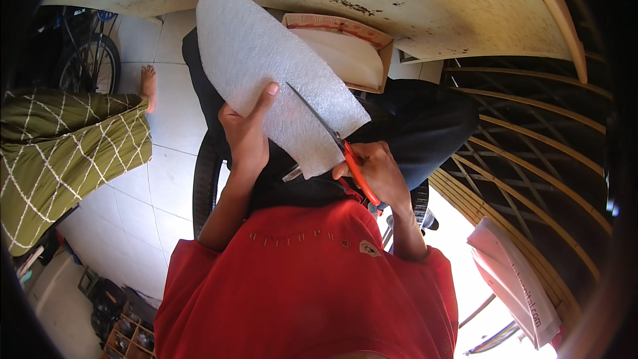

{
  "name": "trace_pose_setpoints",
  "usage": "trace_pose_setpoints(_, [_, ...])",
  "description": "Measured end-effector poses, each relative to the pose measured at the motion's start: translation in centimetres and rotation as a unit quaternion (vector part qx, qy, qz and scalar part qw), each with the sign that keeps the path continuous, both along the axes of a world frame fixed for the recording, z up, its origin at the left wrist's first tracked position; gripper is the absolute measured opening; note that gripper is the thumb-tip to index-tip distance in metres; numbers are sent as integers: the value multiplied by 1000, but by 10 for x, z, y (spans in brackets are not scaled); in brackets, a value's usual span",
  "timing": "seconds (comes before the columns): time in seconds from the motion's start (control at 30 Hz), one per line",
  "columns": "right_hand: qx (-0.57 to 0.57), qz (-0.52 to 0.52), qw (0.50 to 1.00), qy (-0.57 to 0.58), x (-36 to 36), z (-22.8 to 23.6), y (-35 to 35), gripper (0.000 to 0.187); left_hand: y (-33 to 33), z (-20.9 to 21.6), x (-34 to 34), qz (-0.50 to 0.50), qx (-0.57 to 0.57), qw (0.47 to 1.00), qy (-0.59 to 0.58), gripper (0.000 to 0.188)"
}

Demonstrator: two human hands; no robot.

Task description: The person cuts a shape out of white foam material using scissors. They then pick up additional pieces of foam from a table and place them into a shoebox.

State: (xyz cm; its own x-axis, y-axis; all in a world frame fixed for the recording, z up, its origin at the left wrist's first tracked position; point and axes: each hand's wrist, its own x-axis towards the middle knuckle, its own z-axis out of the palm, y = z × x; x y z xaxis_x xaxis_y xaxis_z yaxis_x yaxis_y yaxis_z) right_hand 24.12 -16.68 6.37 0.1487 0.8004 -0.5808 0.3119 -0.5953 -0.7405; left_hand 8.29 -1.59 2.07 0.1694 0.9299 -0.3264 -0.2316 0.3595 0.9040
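A large silvery-white foam sheet [246, 40] with a curved outer edge is held up over my lap. My left hand [249, 126] grips its lower left side, the thumb lying on top and the other fingers hidden beneath. In my right hand [382, 169] is a pair of scissors [357, 171] with red handles and dark blades. The visible blade lies across the sheet, pointing up and left toward my left thumb. Whether the other blade is under the sheet cannot be seen.
Beyond the sheet stands an open cardboard box [382, 70] with white sheet material inside. A worn pale panel [399, 3] spans the top. At left are a person's bare foot [148, 86], patterned green cloth [73, 159] and a bicycle wheel [93, 63]. A slatted lattice [531, 146] stands right.
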Motion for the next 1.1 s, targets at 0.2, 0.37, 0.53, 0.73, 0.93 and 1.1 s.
trace_pose_setpoints(0.2, [28,30,999,16,5,-6,-8,47,-4,8,4,-33,43,998,31,25])
trace_pose_setpoints(0.37, [18,61,998,6,10,1,-1,49,-16,4,7,-52,26,998,16,25])
trace_pose_setpoints(0.53, [42,32,998,-39,1,3,-5,44,-20,8,9,-47,23,999,-6,25])
trace_pose_setpoints(0.73, [137,-25,990,-30,-6,2,-4,37,-19,4,4,-51,22,998,-18,27])
trace_pose_setpoints(0.93, [95,-24,995,-5,-6,-10,-11,39,-10,11,4,0,-14,1000,-21,28])
trace_pose_setpoints(1.1, [133,15,989,-69,-7,-16,-13,48,-16,10,5,-47,-2,999,-13,28])
